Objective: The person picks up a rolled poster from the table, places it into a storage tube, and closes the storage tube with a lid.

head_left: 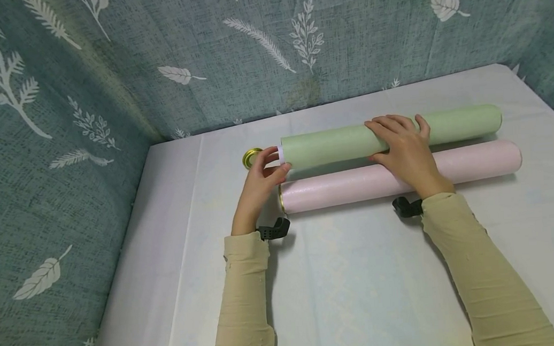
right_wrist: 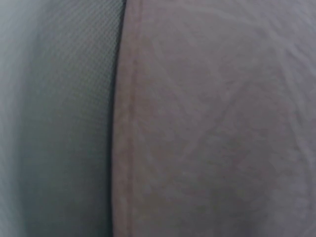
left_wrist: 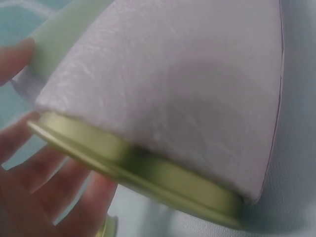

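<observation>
A long light-green tube (head_left: 338,145) lies across the table, a white band (head_left: 281,155) showing at its left end. My right hand (head_left: 405,150) grips it from above, fingers curved over its far side and thumb on the near side. At the left end my left hand (head_left: 261,177) holds the tube's rim, thumb on the near edge and fingers by the white band. In the left wrist view those fingers are partly behind a pink tube (left_wrist: 182,89) with a gold end rim (left_wrist: 138,168). The pink tube fills much of the right wrist view, where my right hand is out of sight.
A round gold lid (head_left: 252,157) lies just beyond my left hand. The white-covered table (head_left: 352,280) meets teal leaf-patterned fabric (head_left: 231,63) at the back and left. Dark wrist mounts (head_left: 276,229) sit under both wrists, close to the pink tube.
</observation>
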{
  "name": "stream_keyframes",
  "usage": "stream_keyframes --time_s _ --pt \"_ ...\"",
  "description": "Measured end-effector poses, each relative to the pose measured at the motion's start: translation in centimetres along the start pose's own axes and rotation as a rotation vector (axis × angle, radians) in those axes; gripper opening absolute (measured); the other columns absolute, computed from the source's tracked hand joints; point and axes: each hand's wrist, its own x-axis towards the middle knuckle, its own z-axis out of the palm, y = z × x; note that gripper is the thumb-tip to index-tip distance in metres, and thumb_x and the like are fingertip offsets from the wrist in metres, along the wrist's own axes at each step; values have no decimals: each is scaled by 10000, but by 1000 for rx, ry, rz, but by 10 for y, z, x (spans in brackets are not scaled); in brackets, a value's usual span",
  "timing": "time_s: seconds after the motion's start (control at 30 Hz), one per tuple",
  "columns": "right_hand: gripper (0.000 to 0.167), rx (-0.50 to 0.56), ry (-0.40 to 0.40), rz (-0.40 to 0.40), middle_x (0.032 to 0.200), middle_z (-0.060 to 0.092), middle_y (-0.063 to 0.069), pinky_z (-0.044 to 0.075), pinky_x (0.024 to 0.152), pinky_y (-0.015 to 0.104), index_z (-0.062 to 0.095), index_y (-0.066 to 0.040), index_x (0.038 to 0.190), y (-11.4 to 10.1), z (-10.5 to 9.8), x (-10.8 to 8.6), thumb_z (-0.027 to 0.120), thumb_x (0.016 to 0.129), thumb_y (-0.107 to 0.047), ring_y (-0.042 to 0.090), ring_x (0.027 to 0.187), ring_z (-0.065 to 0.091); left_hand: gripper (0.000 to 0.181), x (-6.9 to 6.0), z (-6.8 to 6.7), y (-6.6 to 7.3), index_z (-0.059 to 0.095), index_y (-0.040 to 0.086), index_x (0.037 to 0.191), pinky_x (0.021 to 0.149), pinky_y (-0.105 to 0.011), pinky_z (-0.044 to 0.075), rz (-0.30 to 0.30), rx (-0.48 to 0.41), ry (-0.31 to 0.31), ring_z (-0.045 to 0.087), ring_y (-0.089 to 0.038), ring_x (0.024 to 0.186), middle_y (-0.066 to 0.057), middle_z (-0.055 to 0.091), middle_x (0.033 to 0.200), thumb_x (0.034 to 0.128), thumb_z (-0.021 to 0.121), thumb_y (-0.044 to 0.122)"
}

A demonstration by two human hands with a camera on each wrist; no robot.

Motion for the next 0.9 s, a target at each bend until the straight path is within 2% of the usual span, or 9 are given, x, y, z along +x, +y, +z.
stream_keyframes --time_s 0.17,0.37,0.63,0.9 --pt "705 -3 -1 -3 1260 497 27 26 1015 532 506 -193 1266 0 0 0 807 629 -218 256 1206 351 602 -3 1 5 356 162 1343 856 -389 444 -3 11 -10 494 -195 1093 -33 408 1303 827 637 292" --pt "707 -4 -8 -8 1259 497 26 48 1007 543 503 -194 1268 0 -1 0 805 630 -224 254 1202 355 566 -2 2 4 386 178 1328 852 -373 447 5 24 -25 486 -185 1106 -10 416 1300 833 625 313" --pt "703 -9 -27 -11 1266 489 23 55 1004 543 494 -199 1275 -1 -1 0 797 641 -233 255 1198 357 587 8 1 -16 424 274 1295 836 -303 452 -1 65 -20 494 -83 1082 104 427 1280 780 630 469" --pt "704 -5 -19 -18 1265 490 21 37 1015 528 495 -201 1274 0 -1 0 796 639 -230 253 1197 360 646 8 2 -20 414 253 1312 852 -295 436 -16 99 -8 532 -100 1027 104 415 1301 764 607 537"
